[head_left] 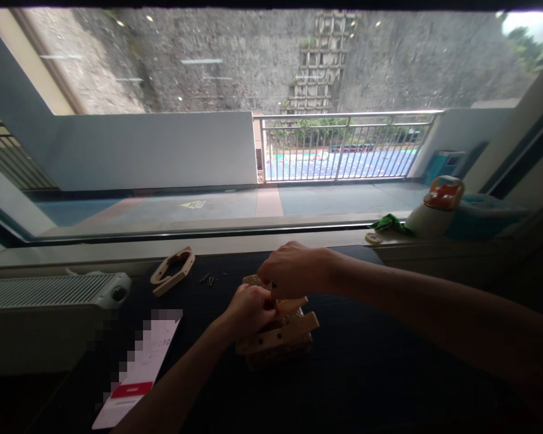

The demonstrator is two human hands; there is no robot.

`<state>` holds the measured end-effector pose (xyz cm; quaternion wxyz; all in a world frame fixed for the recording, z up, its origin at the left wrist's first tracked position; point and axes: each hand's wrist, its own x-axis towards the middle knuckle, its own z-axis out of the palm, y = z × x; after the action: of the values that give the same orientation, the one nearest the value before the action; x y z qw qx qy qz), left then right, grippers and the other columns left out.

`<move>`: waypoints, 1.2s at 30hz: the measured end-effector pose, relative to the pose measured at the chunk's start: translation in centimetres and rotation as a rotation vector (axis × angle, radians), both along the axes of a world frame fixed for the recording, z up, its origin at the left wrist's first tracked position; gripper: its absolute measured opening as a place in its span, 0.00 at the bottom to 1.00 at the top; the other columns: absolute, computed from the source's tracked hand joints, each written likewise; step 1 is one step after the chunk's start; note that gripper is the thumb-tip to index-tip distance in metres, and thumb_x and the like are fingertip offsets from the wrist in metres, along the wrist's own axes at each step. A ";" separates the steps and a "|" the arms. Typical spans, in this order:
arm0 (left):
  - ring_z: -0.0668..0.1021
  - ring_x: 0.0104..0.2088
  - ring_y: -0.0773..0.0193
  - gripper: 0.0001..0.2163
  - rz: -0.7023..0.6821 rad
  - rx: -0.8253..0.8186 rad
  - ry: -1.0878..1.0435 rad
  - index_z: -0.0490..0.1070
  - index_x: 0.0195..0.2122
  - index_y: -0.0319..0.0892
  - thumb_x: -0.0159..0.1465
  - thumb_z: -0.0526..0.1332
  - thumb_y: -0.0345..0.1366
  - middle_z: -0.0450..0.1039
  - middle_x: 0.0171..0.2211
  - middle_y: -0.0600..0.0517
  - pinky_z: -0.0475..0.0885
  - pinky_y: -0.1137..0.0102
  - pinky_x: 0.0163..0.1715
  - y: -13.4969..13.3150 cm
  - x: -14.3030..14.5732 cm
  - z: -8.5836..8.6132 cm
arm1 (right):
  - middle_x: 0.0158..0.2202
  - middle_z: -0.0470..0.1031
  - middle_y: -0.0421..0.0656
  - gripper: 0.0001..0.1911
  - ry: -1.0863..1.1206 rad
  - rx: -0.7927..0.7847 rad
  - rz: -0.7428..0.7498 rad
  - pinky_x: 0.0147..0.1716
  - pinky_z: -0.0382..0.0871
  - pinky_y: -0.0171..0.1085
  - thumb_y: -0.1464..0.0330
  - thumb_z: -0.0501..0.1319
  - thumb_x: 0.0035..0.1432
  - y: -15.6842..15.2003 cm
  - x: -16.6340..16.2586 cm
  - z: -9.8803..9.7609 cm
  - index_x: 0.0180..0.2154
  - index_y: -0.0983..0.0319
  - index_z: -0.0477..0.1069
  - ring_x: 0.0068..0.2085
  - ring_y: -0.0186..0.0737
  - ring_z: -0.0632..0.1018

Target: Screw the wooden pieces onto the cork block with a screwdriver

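On the dark table sits a wooden assembly with a pale wooden bar point(278, 337) along its near side, in which dark round holes show. A second wooden strip point(293, 305) lies behind it, above a brownish base partly hidden by my hands. My left hand point(250, 308) is closed, its fingers gripping the wooden assembly from the left. Directly over it my right hand point(294, 270) is curled shut, fingers pointing down at the same spot. Whatever it pinches is hidden. Several small screws point(210, 281) lie left of the hands, near a wooden frame point(174, 272) with an open middle.
A pink and white card or screen point(138, 367), partly blurred out, lies at the left. Beyond the table are a radiator point(54, 292) and a windowsill point(226, 246). On the sill stand a white jug with an orange top point(434, 211), a green cloth point(391, 224) and a tape roll point(373, 238).
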<state>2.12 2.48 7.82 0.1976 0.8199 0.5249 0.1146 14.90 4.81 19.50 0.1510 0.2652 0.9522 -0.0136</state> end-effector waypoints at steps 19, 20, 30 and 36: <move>0.76 0.29 0.63 0.09 -0.009 -0.005 0.003 0.75 0.23 0.42 0.56 0.57 0.35 0.77 0.25 0.53 0.64 0.72 0.31 0.0 -0.1 0.0 | 0.29 0.75 0.43 0.07 -0.073 -0.009 0.016 0.27 0.60 0.33 0.73 0.59 0.50 -0.4 -0.2 0.2 0.33 0.64 0.73 0.29 0.37 0.73; 0.76 0.30 0.63 0.08 -0.006 -0.004 0.000 0.75 0.24 0.42 0.56 0.57 0.35 0.78 0.26 0.53 0.65 0.72 0.32 0.0 -0.1 0.0 | 0.29 0.75 0.44 0.07 -0.087 -0.006 0.018 0.26 0.60 0.33 0.74 0.59 0.49 -0.4 -0.4 0.2 0.32 0.65 0.73 0.29 0.37 0.73; 0.76 0.30 0.63 0.06 -0.011 0.010 -0.053 0.74 0.27 0.41 0.55 0.58 0.34 0.78 0.27 0.53 0.65 0.72 0.33 0.0 -0.2 -0.1 | 0.27 0.75 0.46 0.10 -0.091 0.041 -0.066 0.25 0.62 0.34 0.66 0.59 0.51 -0.4 -0.8 -1.4 0.31 0.65 0.74 0.31 0.41 0.75; 0.76 0.29 0.63 0.08 -0.020 -0.013 -0.026 0.75 0.25 0.42 0.56 0.57 0.36 0.77 0.25 0.53 0.65 0.72 0.31 0.2 -0.4 -0.5 | 0.28 0.75 0.44 0.08 -0.130 -0.006 -0.023 0.28 0.62 0.34 0.71 0.60 0.49 -0.4 -0.8 -0.2 0.33 0.64 0.74 0.30 0.39 0.74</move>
<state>1.73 2.70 7.32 0.2110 0.8222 0.5149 0.1200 14.06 4.43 19.31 0.2130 0.2760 0.9373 -0.0011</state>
